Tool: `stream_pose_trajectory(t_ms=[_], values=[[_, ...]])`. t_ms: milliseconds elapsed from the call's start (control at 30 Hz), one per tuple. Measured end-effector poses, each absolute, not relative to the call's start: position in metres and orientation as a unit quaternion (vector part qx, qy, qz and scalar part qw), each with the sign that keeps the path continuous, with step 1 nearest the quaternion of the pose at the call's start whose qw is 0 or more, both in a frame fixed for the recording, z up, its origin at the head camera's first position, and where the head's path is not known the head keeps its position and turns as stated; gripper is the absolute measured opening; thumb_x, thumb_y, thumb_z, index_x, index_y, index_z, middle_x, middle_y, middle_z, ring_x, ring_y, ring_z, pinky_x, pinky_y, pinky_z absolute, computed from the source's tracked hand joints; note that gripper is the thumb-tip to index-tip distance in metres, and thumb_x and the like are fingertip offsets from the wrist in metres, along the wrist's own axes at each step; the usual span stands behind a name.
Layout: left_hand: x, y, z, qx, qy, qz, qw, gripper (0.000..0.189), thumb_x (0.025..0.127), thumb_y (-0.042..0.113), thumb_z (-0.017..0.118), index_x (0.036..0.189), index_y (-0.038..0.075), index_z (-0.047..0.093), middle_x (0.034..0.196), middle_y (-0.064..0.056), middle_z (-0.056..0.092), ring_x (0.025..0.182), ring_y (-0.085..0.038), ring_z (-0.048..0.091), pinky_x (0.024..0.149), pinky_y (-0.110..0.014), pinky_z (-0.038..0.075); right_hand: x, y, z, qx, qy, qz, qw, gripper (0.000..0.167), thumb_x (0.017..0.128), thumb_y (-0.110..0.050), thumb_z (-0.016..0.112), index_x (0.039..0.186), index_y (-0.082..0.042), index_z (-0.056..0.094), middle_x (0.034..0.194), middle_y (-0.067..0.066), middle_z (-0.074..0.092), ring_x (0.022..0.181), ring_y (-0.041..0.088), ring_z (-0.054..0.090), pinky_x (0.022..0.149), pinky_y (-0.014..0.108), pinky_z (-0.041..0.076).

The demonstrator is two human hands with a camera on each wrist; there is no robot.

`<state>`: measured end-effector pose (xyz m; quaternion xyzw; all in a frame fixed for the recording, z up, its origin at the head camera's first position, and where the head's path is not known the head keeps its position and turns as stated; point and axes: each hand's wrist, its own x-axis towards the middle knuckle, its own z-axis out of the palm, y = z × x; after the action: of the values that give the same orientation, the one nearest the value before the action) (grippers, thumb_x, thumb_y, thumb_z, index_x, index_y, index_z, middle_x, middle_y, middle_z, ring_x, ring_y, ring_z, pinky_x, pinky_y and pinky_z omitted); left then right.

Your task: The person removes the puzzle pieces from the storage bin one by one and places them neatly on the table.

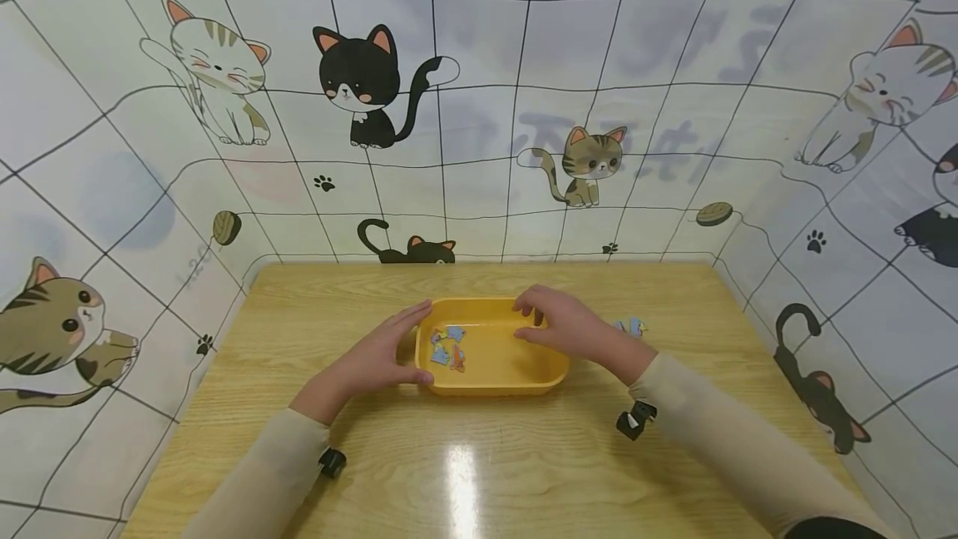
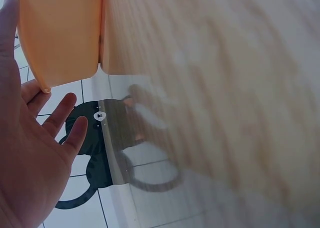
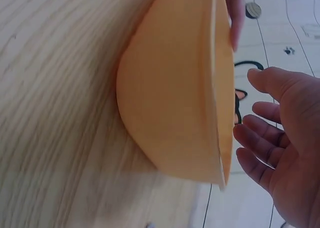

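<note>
Closest, two tan sleeves, with a small black box at each cuff. Then the table, made of yellowish wood, with a bright shiny streak. In the middle, one yellow tray, low and long, with round corners, sitting on the wood. At its left end, the left hand, thumb on the near corner, pointer finger at the far corner, all spread and touching, not clenched. Inside the tray, bunched up at the left, a few small flat bits, mostly blue, with some yellow and an orange one. Over the right end, the right hand, loose and free, fingers softly bent, close to the rim. Just past the right wrist, out on the table, more blue bits, partly hidden by the arm. Behind it all, a pale wall with black lines, paw prints and drawn cats, like a black one with a white chest.
</note>
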<state>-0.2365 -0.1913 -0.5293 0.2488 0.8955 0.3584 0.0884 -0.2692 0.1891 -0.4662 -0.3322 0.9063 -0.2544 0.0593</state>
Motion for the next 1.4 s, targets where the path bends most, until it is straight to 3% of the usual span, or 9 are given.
stream_pose_trajectory(t_ms=[267,900,1400], values=[[-0.236,-0.191,-0.528,0.247,0.895,0.360,0.089,0.121,0.081,0.053,0.098,0.176,0.021,0.032,0.183,0.010,0.021,0.169,-0.032,0.021,0.133,-0.064,0.022,-0.264,0.148,-0.475,-0.344,0.907,-0.224,0.091,0.044,0.103,-0.030,0.083,0.136,-0.006,0.070,0.122,0.014,0.071,0.101,0.028,0.070,0.085,0.039,0.060],[-0.236,-0.191,-0.528,0.254,0.895,0.357,0.083,0.118,0.082,0.049,0.099,0.176,0.022,0.032,0.183,0.009,0.023,0.169,-0.032,0.021,0.132,-0.064,0.024,-0.261,0.100,-0.499,-0.346,0.895,-0.231,0.163,0.055,0.097,-0.023,0.088,0.146,-0.009,0.067,0.130,0.005,0.066,0.103,0.016,0.063,0.088,0.032,0.059],[-0.240,-0.193,-0.535,0.265,0.889,0.365,0.075,0.119,0.081,0.051,0.099,0.176,0.022,0.032,0.182,0.011,0.024,0.168,-0.030,0.022,0.132,-0.064,0.026,-0.269,0.090,-0.521,-0.345,0.893,-0.240,0.161,0.038,0.096,-0.024,0.087,0.130,-0.012,0.073,0.116,-0.001,0.064,0.093,0.011,0.061,0.083,0.028,0.056]])
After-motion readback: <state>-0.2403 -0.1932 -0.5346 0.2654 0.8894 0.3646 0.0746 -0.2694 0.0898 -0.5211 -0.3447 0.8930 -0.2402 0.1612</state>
